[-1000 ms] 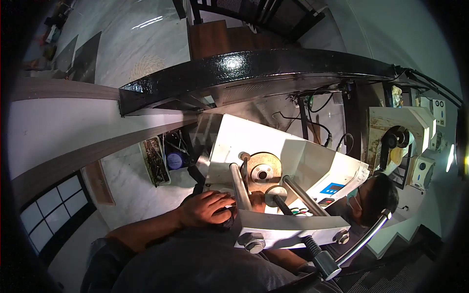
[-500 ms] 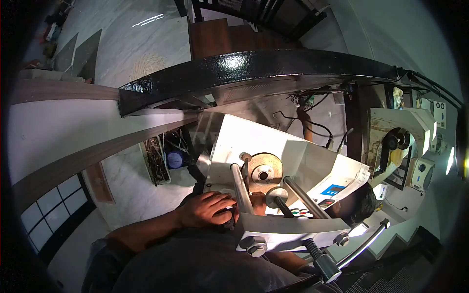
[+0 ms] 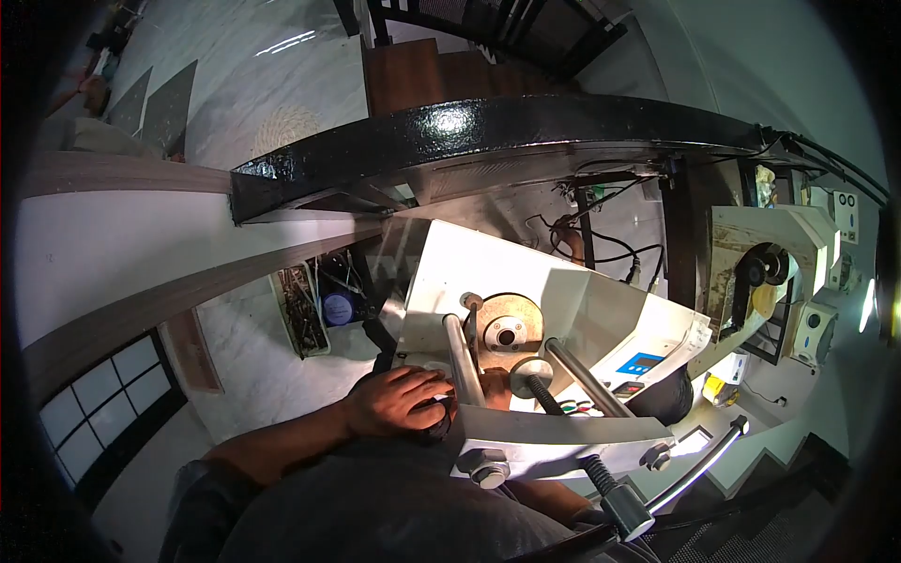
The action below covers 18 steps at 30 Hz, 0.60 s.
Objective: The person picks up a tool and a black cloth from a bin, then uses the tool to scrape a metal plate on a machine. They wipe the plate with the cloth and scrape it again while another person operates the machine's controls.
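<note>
A white machine housing (image 3: 488, 253) surrounds a round metal disc (image 3: 524, 317). In front of the disc are two steel rods, a threaded screw with a round pad (image 3: 532, 377) and a thick metal crossbar (image 3: 563, 439). My left hand (image 3: 399, 402) is at the housing's lower left edge, fingers bent and pressed together over something dark and too hidden to name. Behind the left rod and the crossbar, my right hand (image 3: 495, 387) shows only in part, close to the disc's lower edge; its fingertips are hidden.
A black beam (image 3: 526, 122) crosses above the machine. A lever (image 3: 699, 464) sticks out at lower right. Boxes with a blue lid (image 3: 339, 308) lie left. A second machine (image 3: 741, 235) stands right. Another person's dark head (image 3: 664, 399) is beside the control panel; another hand (image 3: 568, 236) shows among cables.
The dark head beside the panel has shifted left and down. The other person's hand among the cables has moved, and an arm now shows at far upper left. My hands have barely moved.
</note>
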{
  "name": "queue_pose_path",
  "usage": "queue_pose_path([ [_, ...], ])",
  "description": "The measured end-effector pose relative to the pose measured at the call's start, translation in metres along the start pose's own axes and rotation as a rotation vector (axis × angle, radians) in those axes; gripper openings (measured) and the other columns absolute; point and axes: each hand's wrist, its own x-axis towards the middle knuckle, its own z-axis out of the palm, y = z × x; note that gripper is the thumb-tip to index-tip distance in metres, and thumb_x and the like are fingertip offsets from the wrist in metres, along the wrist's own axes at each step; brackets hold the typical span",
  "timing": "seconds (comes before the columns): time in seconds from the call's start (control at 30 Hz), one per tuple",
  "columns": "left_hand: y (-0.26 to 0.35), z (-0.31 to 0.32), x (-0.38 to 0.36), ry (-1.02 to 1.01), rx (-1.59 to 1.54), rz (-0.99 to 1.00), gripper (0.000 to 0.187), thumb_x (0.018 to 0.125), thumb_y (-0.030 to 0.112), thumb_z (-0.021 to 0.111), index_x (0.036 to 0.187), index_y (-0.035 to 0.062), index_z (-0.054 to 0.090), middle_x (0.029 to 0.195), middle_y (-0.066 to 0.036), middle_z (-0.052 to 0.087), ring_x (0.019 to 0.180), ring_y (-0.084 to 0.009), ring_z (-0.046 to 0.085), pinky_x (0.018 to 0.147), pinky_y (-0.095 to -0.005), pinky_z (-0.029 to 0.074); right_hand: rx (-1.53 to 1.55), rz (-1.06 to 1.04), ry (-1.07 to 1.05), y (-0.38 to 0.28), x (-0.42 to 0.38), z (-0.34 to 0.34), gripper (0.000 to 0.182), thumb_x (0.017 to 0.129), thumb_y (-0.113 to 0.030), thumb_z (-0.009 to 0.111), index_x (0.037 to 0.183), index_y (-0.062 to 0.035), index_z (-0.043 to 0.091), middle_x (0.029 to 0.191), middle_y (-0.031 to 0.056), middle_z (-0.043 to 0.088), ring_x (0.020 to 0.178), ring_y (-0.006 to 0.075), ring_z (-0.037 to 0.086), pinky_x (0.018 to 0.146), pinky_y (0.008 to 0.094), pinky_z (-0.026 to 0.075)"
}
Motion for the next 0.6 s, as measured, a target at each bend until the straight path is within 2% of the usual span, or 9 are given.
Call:
queue_pose_path([
  [0.27,0.001,0.002,-0.001,-0.05,0.012,-0.003,0.016,0.085,0.019,0.066,0.099,0.0125,0.064,0.127,-0.013,0.068,0.112,-0.0291,0.069,0.094,-0.0405,0.056,0.045,-0.035,-0.016,-0.015,-0.008,0.02,0.04,0.088,-0.014,0.066,0.128,-0.0065,0.066,0.124,0.0168,0.067,0.121,0.0372,0.061,0.108,0.0489,0.043],
  [0.33,0.002,0.005,-0.001,0.027,-0.002,-0.036,0.016,0.085,0.019,0.067,0.1,0.0127,0.064,0.127,-0.013,0.068,0.111,-0.0296,0.069,0.093,-0.0406,0.056,0.043,-0.033,0.001,-0.011,-0.008,0.015,0.04,0.088,-0.014,0.066,0.127,-0.0064,0.066,0.124,0.0168,0.067,0.12,0.0372,0.061,0.107,0.0488,0.043],
  [0.6,0.004,0.0,0.0,0.011,0.048,-0.019,0.017,0.084,0.019,0.069,0.099,0.0129,0.064,0.127,-0.012,0.068,0.114,-0.0287,0.067,0.095,-0.0398,0.054,0.017,-0.014,0.026,-0.004,-0.01,0.005,0.04,0.088,-0.015,0.067,0.127,-0.0058,0.066,0.123,0.017,0.067,0.119,0.0373,0.062,0.107,0.0485,0.044],
])
